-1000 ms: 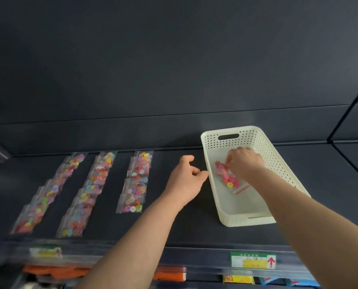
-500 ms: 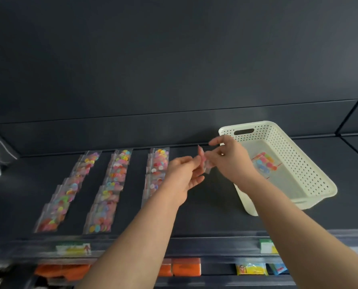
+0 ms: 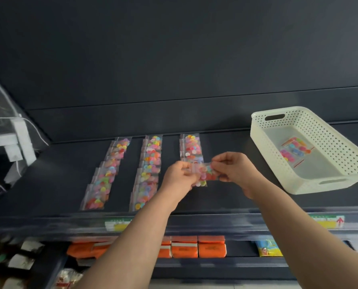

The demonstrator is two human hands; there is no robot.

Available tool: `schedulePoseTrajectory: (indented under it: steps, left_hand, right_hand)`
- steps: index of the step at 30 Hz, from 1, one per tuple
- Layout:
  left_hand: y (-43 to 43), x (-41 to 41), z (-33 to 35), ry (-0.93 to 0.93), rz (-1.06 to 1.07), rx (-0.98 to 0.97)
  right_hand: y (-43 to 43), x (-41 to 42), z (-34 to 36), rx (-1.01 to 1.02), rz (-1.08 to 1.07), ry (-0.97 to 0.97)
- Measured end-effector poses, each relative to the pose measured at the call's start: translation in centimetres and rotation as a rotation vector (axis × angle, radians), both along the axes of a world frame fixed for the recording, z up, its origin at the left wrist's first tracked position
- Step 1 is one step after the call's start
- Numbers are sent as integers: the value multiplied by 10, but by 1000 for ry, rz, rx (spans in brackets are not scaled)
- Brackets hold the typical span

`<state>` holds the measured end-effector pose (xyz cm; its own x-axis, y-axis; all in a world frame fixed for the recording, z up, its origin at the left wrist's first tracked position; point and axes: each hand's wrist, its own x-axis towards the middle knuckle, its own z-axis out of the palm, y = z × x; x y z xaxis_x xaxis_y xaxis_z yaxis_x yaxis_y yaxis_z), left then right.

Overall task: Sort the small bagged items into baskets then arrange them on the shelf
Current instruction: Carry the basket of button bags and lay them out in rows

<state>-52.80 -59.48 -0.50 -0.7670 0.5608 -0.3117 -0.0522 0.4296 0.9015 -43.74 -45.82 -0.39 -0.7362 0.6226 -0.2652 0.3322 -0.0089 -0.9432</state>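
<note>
Head view, shelf at chest height.

- Left hand (image 3: 180,178) and right hand (image 3: 234,170) each pinch one end of a single bag (image 3: 205,174) of coloured discs, fingertips curled on its edges. It is held just above the shelf (image 3: 232,201).
- The bag's long axis runs 9 to 3 o'clock between the hands, tipped a little up toward the right.
- Third row (image 3: 191,147) of laid bags lies at 12 o'clock from the held bag and runs 12 to 6. Its near end sits right behind or under the bag; I cannot tell whether they touch.
- This row is shorter than the two full rows (image 3: 149,172) at 9 o'clock.
- Basket (image 3: 328,142) sits at 2 o'clock from the right hand, well apart. Loose bags (image 3: 295,151) lie in it.

Judgement: the bag goes at the row's 6 o'clock end, so the move is short, down and slightly forward. The left hand is nearer that slot and the right hand nearer the basket. The overlap with the last laid bag needs watching, since the film looks slippery.
</note>
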Motion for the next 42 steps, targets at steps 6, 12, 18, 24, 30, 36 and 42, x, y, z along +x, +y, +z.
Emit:
schedulePoseTrajectory:
  steps: [6,12,18,24,30,36,42]
  left_hand:
    - [-26,-12,-10,6,8,-41]
    - [-36,-14,-25,143,-82,-267]
    - [-30,-15,-33,314,-131,-352]
    - [-24,-19,-38,365,-109,-378]
    - [-12,-19,-27,473,-66,-320]
    - [43,4,-2,400,-185,-164]
    - [108,43,8,372,-290,-91]
  right_hand:
    - [-19,2,-12,-5,49,-68]
    - [-35,-1,-29,310,-18,-215]
    - [-39,-6,-33,440,-31,-227]
    - [-37,-10,-38,507,-48,-243]
    - [-24,-4,-21,831,-21,-336]
    - [20,24,11,1191,-160,-289]
    - [90,72,22,1172,-233,-484]
